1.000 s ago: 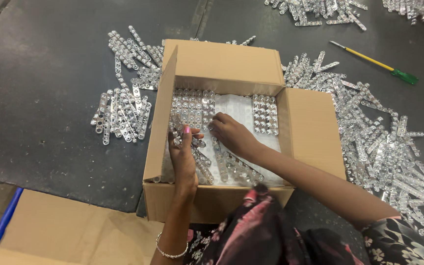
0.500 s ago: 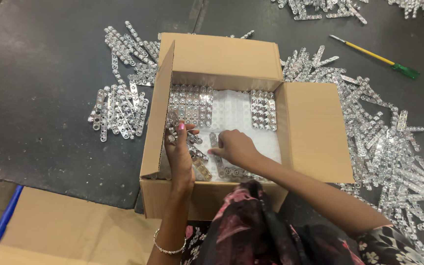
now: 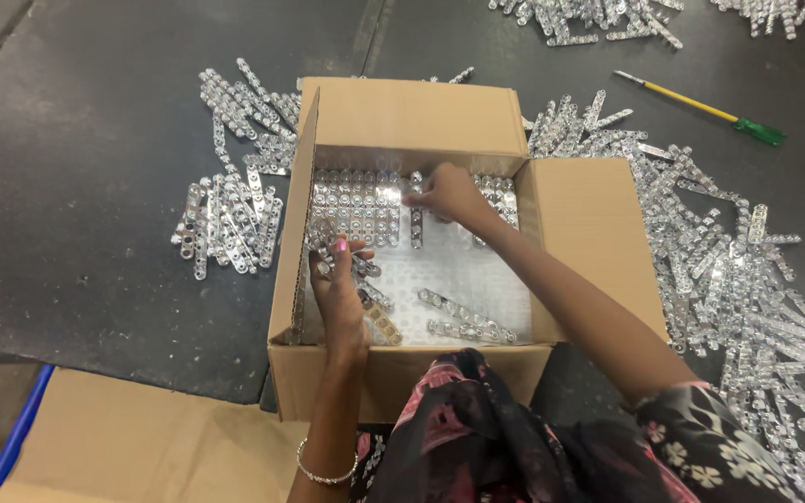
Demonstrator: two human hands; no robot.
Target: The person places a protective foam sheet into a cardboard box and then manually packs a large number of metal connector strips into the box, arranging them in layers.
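Note:
An open cardboard box (image 3: 589,233) sits on the dark floor before me. Rows of shiny silver strips (image 3: 356,200) line its far end on a white sheet. My left hand (image 3: 337,289) is inside the box at the left, shut on a bunch of silver strips (image 3: 328,244). My right hand (image 3: 444,194) reaches to the far row and pinches a single strip (image 3: 416,219) that stands lengthwise among the rows. Two or three loose strips (image 3: 463,319) lie near the box's front wall.
Heaps of silver strips lie on the floor left (image 3: 230,219) and right (image 3: 738,279) of the box and at the top edge. A yellow screwdriver with a green handle (image 3: 701,109) lies at the upper right. Flat cardboard (image 3: 123,438) lies at the lower left.
My right hand has moved from the middle of the box to the far row with a strip. My left hand stays at the left with its bunch.

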